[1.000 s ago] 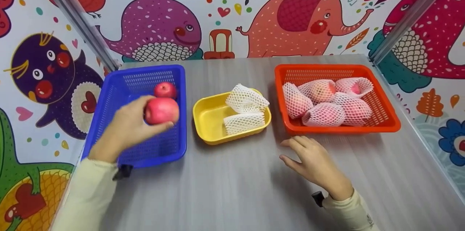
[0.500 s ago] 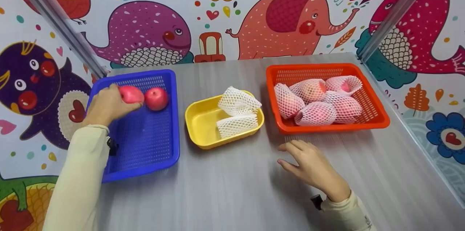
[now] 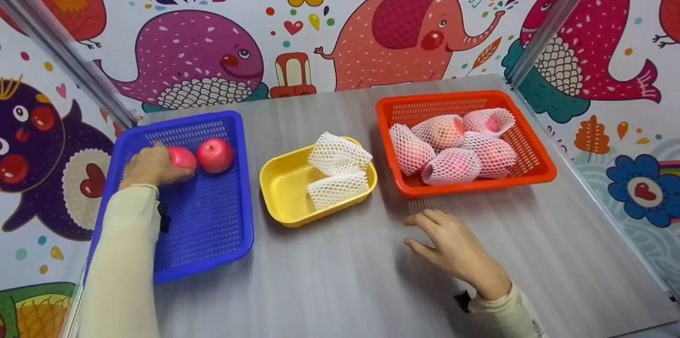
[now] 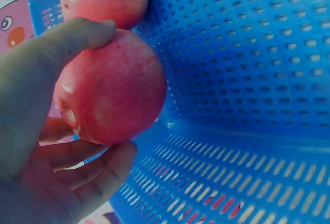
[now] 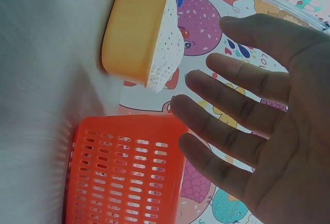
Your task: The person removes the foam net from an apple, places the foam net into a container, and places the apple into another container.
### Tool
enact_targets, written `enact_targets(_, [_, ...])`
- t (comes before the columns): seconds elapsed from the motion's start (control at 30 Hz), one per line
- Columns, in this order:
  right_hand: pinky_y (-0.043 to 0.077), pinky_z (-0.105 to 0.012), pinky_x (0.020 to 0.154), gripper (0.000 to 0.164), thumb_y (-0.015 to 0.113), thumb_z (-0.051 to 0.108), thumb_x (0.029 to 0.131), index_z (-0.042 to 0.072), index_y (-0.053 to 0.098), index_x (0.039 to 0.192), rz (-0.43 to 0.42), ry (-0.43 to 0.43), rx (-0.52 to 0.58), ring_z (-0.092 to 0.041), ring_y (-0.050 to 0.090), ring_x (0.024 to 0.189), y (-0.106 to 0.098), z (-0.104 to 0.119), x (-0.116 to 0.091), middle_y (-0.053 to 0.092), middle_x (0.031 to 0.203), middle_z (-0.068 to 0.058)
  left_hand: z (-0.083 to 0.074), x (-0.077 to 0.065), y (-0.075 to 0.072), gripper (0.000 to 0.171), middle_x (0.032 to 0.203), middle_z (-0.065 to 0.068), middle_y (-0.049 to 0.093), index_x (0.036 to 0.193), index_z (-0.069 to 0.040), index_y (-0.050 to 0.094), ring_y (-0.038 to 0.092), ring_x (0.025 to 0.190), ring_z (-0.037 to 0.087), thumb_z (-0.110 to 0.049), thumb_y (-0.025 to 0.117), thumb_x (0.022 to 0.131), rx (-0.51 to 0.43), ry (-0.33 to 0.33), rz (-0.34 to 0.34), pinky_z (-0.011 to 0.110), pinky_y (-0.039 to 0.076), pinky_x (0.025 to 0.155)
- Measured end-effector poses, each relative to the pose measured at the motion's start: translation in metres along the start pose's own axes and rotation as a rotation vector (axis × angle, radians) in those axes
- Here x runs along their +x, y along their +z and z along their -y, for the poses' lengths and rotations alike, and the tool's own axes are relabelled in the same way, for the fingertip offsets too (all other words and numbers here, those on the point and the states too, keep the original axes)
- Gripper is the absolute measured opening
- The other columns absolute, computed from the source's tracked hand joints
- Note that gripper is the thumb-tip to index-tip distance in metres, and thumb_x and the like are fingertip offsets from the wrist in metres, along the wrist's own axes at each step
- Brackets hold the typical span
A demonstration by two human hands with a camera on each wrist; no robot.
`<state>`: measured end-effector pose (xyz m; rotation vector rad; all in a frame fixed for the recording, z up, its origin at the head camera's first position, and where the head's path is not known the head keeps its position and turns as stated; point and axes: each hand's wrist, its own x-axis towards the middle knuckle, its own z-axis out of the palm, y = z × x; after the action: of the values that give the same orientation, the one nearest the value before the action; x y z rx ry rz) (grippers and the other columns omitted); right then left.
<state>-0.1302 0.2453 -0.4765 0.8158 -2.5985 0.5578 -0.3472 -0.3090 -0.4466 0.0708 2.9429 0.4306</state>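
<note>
Inside the blue basket (image 3: 204,221), at its back left, my left hand (image 3: 149,165) holds a red apple (image 4: 111,87). In the left wrist view the thumb lies over one side of the apple and the curled fingers reach round the other. A second red apple (image 3: 215,155) sits just to the right of the held one. My right hand (image 3: 457,247), fingers spread and loosely bent, hovers near the front of the red basket (image 3: 478,187) with nothing in it. That basket holds several apples (image 3: 454,165) in white foam nets.
Between the two baskets stands a yellow tub (image 3: 281,189) with two loose foam nets (image 3: 338,189) at its right side. Printed panels (image 3: 297,19) and metal posts (image 3: 558,19) wall in the grey table (image 3: 319,285).
My left hand has carried the apple from over the middle of the blue basket leftward and down into its back left part. The right hand has stayed nearly still; the head view has shifted.
</note>
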Motion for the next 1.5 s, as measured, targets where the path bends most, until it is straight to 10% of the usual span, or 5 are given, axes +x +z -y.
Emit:
enact_targets(0.7, [0.055,-0.036,0.071,0.028,0.084,0.023,0.081,0.014,0.069,0.103,0.029,-0.005,0.029,-0.014,0.062,0.083,0.006,0.005,0.0,0.063,0.094,0.006,-0.015,-0.029,-0.004,0.056,0.107,0.039,0.051,0.117,0.019,0.047,0.053,0.098,0.057,-0.024,0.067,0.087,0.023,0.059,-0.06,0.066,0.042,0.082])
enact_targets(1.17, [0.054,-0.037,0.069,0.029,0.085,0.021,0.079,0.012,0.068,0.102,0.005,-0.042,0.03,-0.016,0.062,0.082,0.009,0.007,0.002,0.064,0.093,0.005,-0.081,-0.102,0.003,0.064,0.132,0.038,0.046,0.135,0.011,0.045,0.049,0.112,0.057,-0.033,0.068,0.094,0.025,0.087,-0.082,0.073,0.04,0.087])
enact_targets(1.5, [0.053,-0.037,0.07,0.03,0.085,0.022,0.078,0.012,0.069,0.101,0.0,-0.063,0.031,-0.016,0.062,0.083,0.011,0.006,0.003,0.064,0.093,0.005,-0.104,-0.158,0.027,0.064,0.127,0.035,0.054,0.138,0.011,0.048,0.053,0.11,0.054,-0.029,0.07,0.093,-0.066,0.118,-0.259,0.069,0.044,0.086])
